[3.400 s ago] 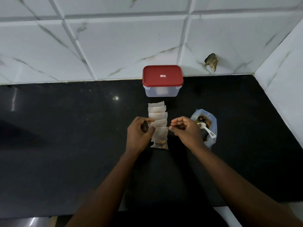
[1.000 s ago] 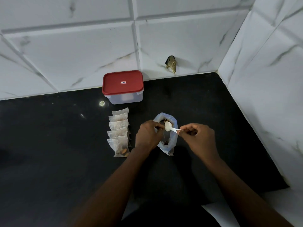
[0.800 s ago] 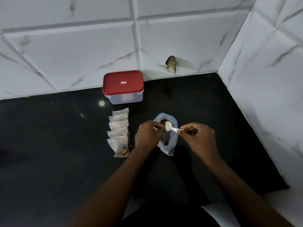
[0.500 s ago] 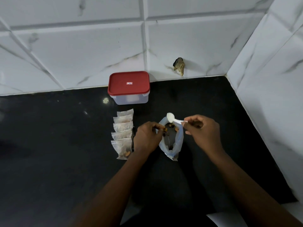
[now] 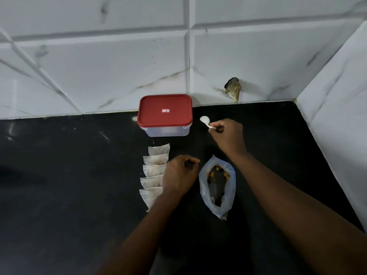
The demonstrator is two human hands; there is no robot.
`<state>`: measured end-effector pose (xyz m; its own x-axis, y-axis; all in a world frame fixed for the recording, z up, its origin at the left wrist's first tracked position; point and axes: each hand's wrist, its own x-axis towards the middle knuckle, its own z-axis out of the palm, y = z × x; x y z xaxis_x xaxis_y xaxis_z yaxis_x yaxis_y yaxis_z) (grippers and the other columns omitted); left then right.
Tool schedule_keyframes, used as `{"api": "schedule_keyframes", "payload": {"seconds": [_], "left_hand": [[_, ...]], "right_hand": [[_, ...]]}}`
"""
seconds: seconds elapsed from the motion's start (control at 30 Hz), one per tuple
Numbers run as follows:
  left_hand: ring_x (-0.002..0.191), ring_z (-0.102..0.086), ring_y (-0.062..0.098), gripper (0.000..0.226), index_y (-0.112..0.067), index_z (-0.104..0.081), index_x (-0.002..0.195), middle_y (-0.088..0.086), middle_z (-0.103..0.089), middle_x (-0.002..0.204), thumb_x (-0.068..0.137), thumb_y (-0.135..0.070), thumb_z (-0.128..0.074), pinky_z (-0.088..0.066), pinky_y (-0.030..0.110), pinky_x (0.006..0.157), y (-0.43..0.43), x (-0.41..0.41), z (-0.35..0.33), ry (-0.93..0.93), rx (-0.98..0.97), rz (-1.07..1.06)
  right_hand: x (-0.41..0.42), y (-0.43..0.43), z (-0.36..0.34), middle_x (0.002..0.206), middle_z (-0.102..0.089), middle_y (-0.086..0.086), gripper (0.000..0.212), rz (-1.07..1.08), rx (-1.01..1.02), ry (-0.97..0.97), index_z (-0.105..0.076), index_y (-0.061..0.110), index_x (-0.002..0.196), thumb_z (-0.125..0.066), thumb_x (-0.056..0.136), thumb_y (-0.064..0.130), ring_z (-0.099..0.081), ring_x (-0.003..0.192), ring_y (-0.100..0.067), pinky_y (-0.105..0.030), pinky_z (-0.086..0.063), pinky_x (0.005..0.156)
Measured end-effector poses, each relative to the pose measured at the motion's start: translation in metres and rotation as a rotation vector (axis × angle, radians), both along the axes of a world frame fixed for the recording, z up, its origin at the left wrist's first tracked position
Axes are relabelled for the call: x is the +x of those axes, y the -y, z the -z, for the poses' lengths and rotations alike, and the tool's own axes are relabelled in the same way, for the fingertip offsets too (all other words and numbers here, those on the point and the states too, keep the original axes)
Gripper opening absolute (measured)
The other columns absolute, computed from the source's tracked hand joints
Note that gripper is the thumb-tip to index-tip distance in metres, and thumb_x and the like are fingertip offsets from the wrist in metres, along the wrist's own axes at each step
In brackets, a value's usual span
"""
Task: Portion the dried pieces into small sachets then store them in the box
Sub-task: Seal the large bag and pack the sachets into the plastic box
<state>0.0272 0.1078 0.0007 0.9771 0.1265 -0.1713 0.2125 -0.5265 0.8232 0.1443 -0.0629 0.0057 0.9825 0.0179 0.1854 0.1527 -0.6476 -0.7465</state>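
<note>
Black counter (image 5: 79, 175): right hand (image 5: 228, 135) pinched the spoon (image 5: 205, 121) by its handle, left hand (image 5: 179, 176) curled, couldn't tell on what. Those sachets (image 5: 154, 171) looked light and floppy, I'd grab top edges.

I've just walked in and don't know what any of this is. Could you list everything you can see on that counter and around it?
box: one, clear with a red lid, at the back of the counter by the wall.
sachets: five showing, translucent white, in an overlapping row in front of the box.
bag: one, clear plastic, open, right of the sachets.
dried pieces: several, dark and orange, inside the bag.
spoon: one, white, right of the box.
lump: one, brownish, on the wall just above the counter.
counter: one, black.
wall tiles: several, white, marbled.
left hand: between sachets and bag, fingers curled; I cannot tell whether it holds anything.
right hand: pinches the spoon's handle.
</note>
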Motion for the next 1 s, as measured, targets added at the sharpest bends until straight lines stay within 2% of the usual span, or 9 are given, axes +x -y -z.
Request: {"api": "schedule_keyframes", "payload": {"seconds": [0.07, 0.2, 0.33, 0.53, 0.57, 0.63, 0.73, 0.8, 1.0], "left_hand": [[0.083, -0.069, -0.002, 0.012, -0.026, -0.079, 0.099, -0.013, -0.075, 0.096, 0.092, -0.018, -0.071, -0.059, 0.024, 0.081, 0.0, 0.003, 0.003, 0.019, -0.004, 0.002], [0.081, -0.069, -0.001, 0.013, -0.023, -0.079, 0.099, -0.01, -0.076, 0.095, 0.091, -0.015, -0.072, -0.057, 0.016, 0.078, -0.002, 0.006, 0.008, 0.019, -0.009, -0.001], [0.083, -0.07, 0.001, 0.014, -0.022, -0.079, 0.101, -0.01, -0.075, 0.097, 0.092, -0.014, -0.071, -0.055, 0.013, 0.077, -0.003, 0.009, 0.01, 0.001, -0.014, 0.001], [0.086, -0.064, -0.008, 0.018, -0.02, -0.073, 0.112, -0.014, -0.071, 0.097, 0.095, -0.018, -0.069, -0.046, 0.002, 0.075, 0.002, 0.007, 0.012, -0.137, -0.07, -0.015], [0.091, -0.065, -0.006, 0.021, -0.022, -0.071, 0.117, -0.013, -0.071, 0.102, 0.097, -0.022, -0.068, -0.047, 0.005, 0.079, 0.002, 0.006, 0.014, -0.19, -0.084, -0.013], [0.103, -0.068, 0.008, 0.026, -0.025, -0.068, 0.124, -0.007, -0.072, 0.114, 0.099, -0.029, -0.064, -0.056, 0.026, 0.094, 0.002, 0.002, 0.018, -0.295, -0.124, -0.018], [0.103, -0.072, 0.018, 0.02, -0.029, -0.069, 0.116, 0.0, -0.074, 0.11, 0.098, -0.033, -0.061, -0.059, 0.047, 0.096, 0.005, -0.007, 0.019, -0.401, -0.246, -0.066], [0.099, -0.074, 0.02, 0.015, -0.027, -0.071, 0.108, 0.003, -0.077, 0.106, 0.099, -0.031, -0.059, -0.062, 0.045, 0.092, 0.008, -0.014, 0.015, -0.456, -0.361, -0.102], [0.1, -0.075, 0.02, 0.018, -0.016, -0.072, 0.114, 0.006, -0.078, 0.105, 0.103, -0.018, -0.058, -0.061, 0.032, 0.081, 0.016, -0.029, 0.002, -0.507, -0.499, -0.131]], "right_hand": [[0.014, -0.008, 0.01, 0.1, -0.071, -0.006, 0.017, -0.025, -0.05, 0.006, -0.078, 0.007, 0.103, -0.076, 0.086, 0.009, -0.068, 0.088, -0.011, -0.019, -0.055, 0.08], [0.028, -0.019, 0.026, 0.102, -0.069, -0.003, 0.013, -0.063, -0.132, -0.01, -0.078, 0.011, 0.099, -0.077, 0.086, 0.01, -0.066, 0.087, -0.014, -0.032, -0.057, 0.077], [0.03, -0.024, 0.035, 0.106, -0.067, 0.001, 0.017, -0.101, -0.201, -0.099, -0.077, 0.018, 0.101, -0.08, 0.084, 0.015, -0.065, 0.09, -0.013, -0.032, -0.056, 0.075], [0.005, -0.003, 0.018, 0.097, -0.072, 0.006, 0.01, -0.016, 0.01, -0.119, -0.078, 0.02, 0.099, -0.076, 0.089, 0.021, -0.066, 0.085, -0.002, -0.015, -0.053, 0.077], [-0.006, 0.005, 0.013, 0.097, -0.073, 0.007, 0.011, 0.015, 0.057, -0.137, -0.078, 0.021, 0.1, -0.075, 0.089, 0.022, -0.067, 0.087, -0.002, -0.015, -0.053, 0.08], [-0.033, 0.024, 0.004, 0.1, -0.073, 0.009, 0.016, 0.084, 0.13, -0.214, -0.076, 0.023, 0.105, -0.074, 0.09, 0.024, -0.067, 0.092, -0.002, -0.016, -0.053, 0.081], [-0.077, 0.046, -0.004, 0.105, -0.069, 0.012, 0.025, 0.159, 0.207, -0.419, -0.07, 0.025, 0.115, -0.074, 0.091, 0.027, -0.063, 0.096, 0.003, -0.012, -0.047, 0.078], [-0.101, 0.054, -0.005, 0.106, -0.068, 0.013, 0.03, 0.188, 0.25, -0.528, -0.067, 0.026, 0.12, -0.074, 0.091, 0.031, -0.062, 0.097, 0.002, -0.018, -0.051, 0.083], [-0.144, 0.057, 0.003, 0.102, -0.064, 0.016, 0.029, 0.236, 0.277, -0.622, -0.067, 0.026, 0.122, -0.069, 0.094, 0.034, -0.063, 0.098, -0.004, -0.038, -0.057, 0.095]]}}
